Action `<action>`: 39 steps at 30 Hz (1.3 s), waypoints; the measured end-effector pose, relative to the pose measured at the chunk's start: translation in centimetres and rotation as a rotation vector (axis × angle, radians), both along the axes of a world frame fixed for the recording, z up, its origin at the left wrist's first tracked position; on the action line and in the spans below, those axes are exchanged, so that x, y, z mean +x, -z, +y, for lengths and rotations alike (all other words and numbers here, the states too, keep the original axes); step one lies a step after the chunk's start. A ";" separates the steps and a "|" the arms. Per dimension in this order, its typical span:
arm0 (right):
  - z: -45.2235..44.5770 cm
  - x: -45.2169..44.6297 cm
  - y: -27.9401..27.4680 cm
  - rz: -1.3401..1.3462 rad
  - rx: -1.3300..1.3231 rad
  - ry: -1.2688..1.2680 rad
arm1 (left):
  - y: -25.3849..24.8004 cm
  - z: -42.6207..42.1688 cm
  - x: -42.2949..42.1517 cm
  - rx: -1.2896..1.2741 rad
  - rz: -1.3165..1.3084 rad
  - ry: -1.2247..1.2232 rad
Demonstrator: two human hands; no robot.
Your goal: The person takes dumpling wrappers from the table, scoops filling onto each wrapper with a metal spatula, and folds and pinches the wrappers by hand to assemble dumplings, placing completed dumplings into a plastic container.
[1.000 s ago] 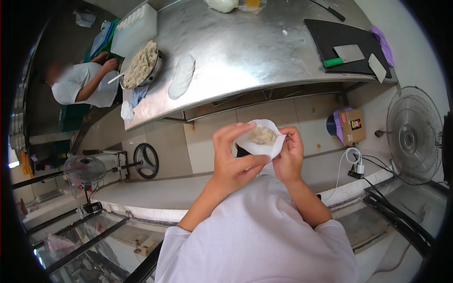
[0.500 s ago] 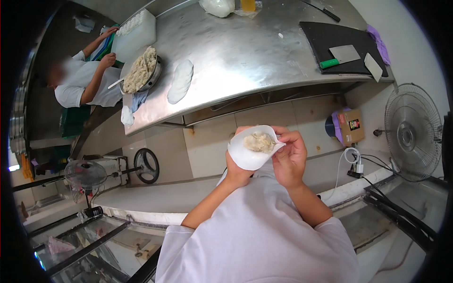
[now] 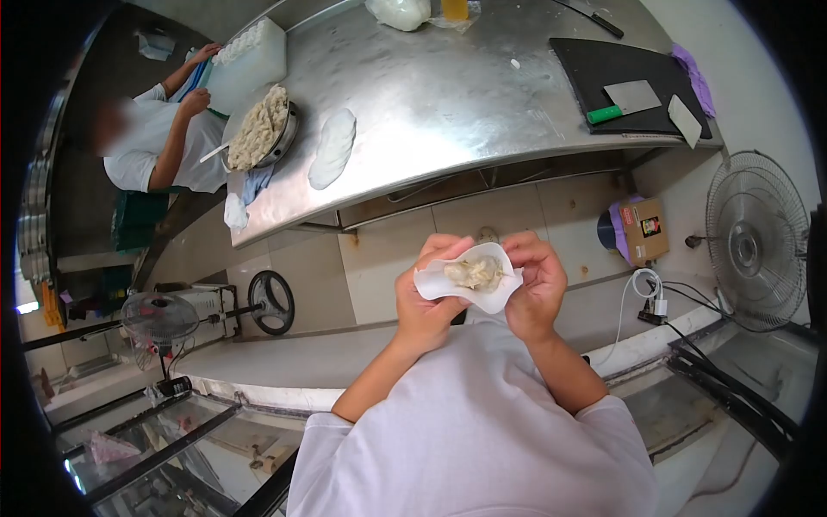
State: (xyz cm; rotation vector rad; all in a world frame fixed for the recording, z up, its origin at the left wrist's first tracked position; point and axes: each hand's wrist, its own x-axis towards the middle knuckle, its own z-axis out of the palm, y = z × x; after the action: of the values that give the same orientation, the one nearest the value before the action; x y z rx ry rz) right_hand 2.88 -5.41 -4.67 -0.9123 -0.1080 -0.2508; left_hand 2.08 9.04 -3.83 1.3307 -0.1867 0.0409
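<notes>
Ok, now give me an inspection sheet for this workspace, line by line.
Surface: metal table, one small white scrap on it.
Work items: dough wrapper holding filling; overlapping wrappers on the table; heaped filling in a bowl.
Clutter: cleaver on a black cutting board; purple cloth beside it.
Hands: left hand and right hand grip opposite sides of the wrapper.
Cables: black cables, low right.
Surroundings: co-worker left, standing fan right.

Cardboard box [image 3: 648, 231] near large fan [image 3: 751, 243].
</notes>
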 end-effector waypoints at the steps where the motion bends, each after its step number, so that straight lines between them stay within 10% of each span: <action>1: -0.3 0.0 0.7 -0.086 -0.105 0.022 | -0.1 0.1 0.0 0.003 0.003 0.003; 23: -1.5 0.4 -0.2 -0.278 -0.364 0.062 | -3.1 1.4 0.6 -0.097 0.087 0.293; 39: -2.4 0.7 -0.4 -0.243 -0.404 -0.081 | -5.3 2.7 1.2 0.279 -0.059 0.405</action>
State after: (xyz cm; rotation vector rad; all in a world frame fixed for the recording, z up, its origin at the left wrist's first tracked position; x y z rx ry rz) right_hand 3.60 -7.85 -4.31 -1.2731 -0.4319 -0.2690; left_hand 3.32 11.69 1.48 1.5469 -0.5238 -0.2974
